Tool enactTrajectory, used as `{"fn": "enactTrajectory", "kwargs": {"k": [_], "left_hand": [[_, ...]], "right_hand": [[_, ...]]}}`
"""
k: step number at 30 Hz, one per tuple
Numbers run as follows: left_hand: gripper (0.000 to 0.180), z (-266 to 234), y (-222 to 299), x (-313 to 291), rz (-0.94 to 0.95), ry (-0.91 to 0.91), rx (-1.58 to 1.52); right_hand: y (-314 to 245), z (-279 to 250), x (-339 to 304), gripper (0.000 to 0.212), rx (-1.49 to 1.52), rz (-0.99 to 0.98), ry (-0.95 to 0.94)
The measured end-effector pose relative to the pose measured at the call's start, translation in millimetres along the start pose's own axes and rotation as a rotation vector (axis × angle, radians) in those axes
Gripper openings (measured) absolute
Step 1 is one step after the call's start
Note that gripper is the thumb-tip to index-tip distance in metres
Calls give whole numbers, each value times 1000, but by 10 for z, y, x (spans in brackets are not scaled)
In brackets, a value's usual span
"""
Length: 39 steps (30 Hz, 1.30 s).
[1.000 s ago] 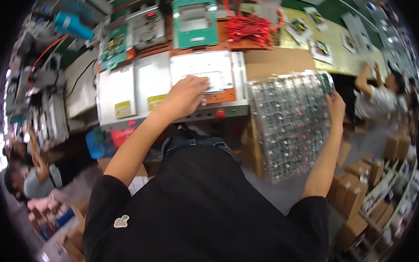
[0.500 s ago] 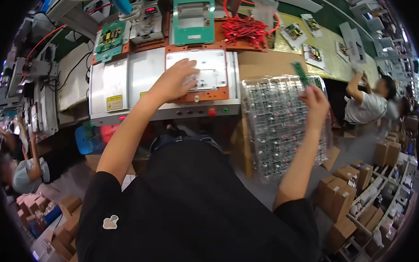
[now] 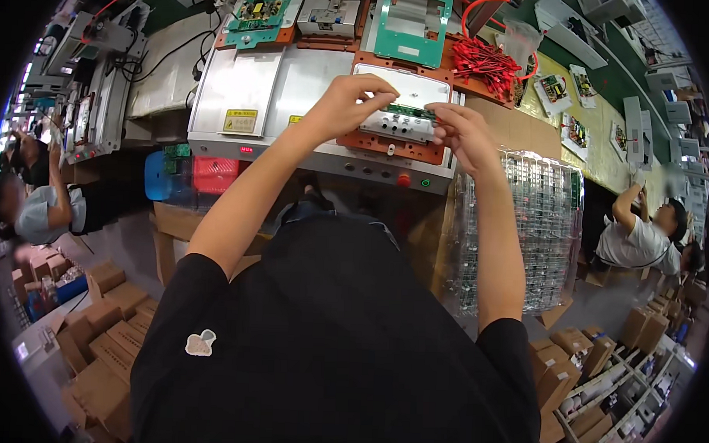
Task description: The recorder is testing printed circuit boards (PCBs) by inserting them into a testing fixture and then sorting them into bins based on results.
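A narrow green circuit board [image 3: 409, 111] is held level between my two hands, over a white plate [image 3: 412, 85] in an orange-brown fixture [image 3: 402, 147]. My left hand [image 3: 351, 104] pinches close to its left end, thumb and forefinger nearly together. With thumb and forefinger, my right hand [image 3: 468, 138] grips the right end, its other fingers curled. Just below the board, the fixture has a pale block with several small dark round spots. To the right stands a clear plastic tray [image 3: 526, 220] with rows of small boards in it.
Behind the fixture are a green frame [image 3: 413, 24] and a heap of red leads [image 3: 486, 67]. A larger circuit board [image 3: 262, 11] sits at the back left. Buttons line the machine's front edge [image 3: 356, 169]. Co-workers sit at both sides; cardboard boxes [image 3: 111, 377] stack behind.
My right hand has brought the green board left from above the tray to the fixture. My left hand has gone from lying over the white plate to a pinch at the board. The view has shifted.
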<state>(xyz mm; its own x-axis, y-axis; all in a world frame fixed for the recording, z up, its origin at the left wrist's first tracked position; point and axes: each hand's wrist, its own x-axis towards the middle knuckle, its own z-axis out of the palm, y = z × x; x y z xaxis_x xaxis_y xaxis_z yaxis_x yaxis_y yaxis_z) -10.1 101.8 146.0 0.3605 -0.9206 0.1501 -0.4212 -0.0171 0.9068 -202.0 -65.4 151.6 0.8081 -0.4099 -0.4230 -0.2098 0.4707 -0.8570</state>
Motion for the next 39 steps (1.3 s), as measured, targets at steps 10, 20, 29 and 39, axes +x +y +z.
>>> {"fn": "enactTrajectory", "kwargs": {"k": [10, 20, 29, 39], "left_hand": [[16, 32, -304, -151, -77, -110, 41], [23, 174, -205, -337, 286, 96, 367], [29, 809, -21, -758, 109, 359, 371], [20, 936, -64, -704, 218, 463, 454]], "right_hand": [[163, 72, 160, 21, -399, 40, 112], [54, 111, -32, 25, -995, -101, 128], [-950, -125, 1319, 34, -1280, -1107, 381], [-1333, -117, 1046, 28, -856, -995, 172]]}}
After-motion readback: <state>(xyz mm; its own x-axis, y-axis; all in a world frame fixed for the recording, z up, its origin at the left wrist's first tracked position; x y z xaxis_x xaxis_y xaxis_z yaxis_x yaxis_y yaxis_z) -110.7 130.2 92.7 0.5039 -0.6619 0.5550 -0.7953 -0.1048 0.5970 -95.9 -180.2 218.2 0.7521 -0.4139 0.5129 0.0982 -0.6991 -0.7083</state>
